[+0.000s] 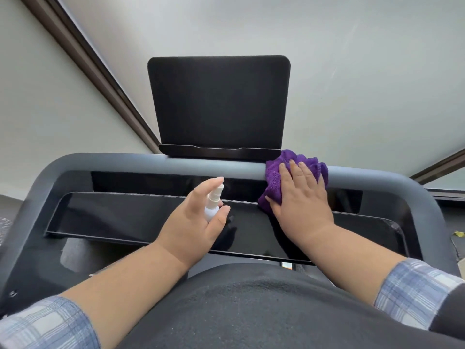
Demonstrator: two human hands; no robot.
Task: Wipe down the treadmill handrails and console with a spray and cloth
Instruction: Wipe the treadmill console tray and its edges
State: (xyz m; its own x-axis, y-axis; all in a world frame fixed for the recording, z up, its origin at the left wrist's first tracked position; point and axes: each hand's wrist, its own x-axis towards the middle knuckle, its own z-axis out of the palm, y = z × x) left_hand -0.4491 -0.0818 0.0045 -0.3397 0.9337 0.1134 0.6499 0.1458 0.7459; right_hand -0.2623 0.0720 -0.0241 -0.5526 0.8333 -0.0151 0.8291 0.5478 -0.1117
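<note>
A grey handrail (125, 163) curves across the top of the treadmill's glossy black console (120, 217). My right hand (299, 195) presses a crumpled purple cloth (274, 177) flat against the handrail just right of centre, fingers straight. My left hand (198, 217) grips a small white spray bottle (212, 202) over the middle of the console, index finger on top of the nozzle, which points toward the handrail. A black tablet holder (219, 107) stands upright behind the handrail.
Grey side rails (427, 205) bend down toward me on both sides. A pale wall with a dark trim strip (83, 61) lies behind the treadmill. My dark shirt and plaid sleeves fill the bottom of the view.
</note>
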